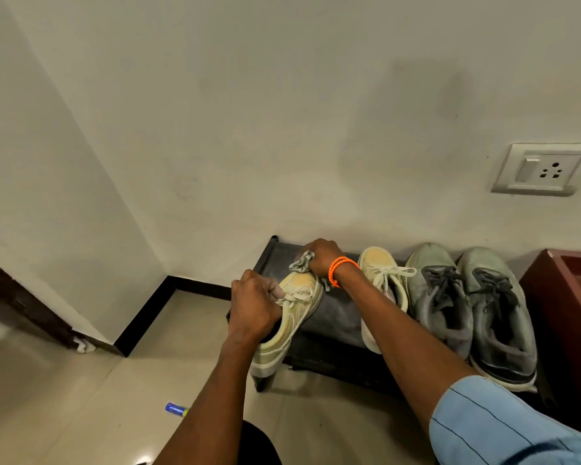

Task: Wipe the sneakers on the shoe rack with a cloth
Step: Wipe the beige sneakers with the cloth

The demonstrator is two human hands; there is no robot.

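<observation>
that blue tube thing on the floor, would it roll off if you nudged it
Probably. The blue tube looks round and lies on its side on smooth, glossy floor tiles, so a sideways nudge would likely roll it. It looks small, so likely light. Its material is too small to judge.

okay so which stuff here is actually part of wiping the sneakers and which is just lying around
Part of the job:
cloth gripped in the right hand
cream sneaker held by the left hand
second cream sneaker
two grey sneakers
shoe rack

Just lying about:
blue tube on the floor
wall socket
maroon cabinet
</observation>
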